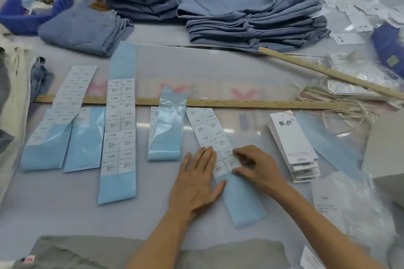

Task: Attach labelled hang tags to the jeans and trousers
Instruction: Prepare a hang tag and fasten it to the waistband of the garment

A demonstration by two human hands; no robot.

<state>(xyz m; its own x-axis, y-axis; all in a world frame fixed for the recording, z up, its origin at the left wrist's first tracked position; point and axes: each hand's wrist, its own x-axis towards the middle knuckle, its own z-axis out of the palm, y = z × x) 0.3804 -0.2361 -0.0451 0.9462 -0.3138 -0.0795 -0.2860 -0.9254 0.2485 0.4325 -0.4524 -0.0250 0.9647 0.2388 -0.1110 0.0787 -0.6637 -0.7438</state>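
Pale-blue backing strip (237, 190): peeling one printed label (229, 158) for the hang tags (294, 146).

My left hand (197, 183) lies flat, fingers straight, pinning the strip; my right hand (254, 167) curls and pinches the label's corner. Best to lift slowly at a low angle, keeping the strip pressed. Hang tags stack just right; folded jeans (251, 22) wait well beyond the ruler (240, 102).

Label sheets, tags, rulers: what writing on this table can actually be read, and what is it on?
"1103#": heads each white sticker on the long label sheet and on the sheet under both hands; the small print below is blurred.
Two black handwritten-style characters: top hang tag of the stack; too blurred to quote.
Wooden ruler: scale marks only, numbers too small.
Leftmost sticker sheet: unreadable.
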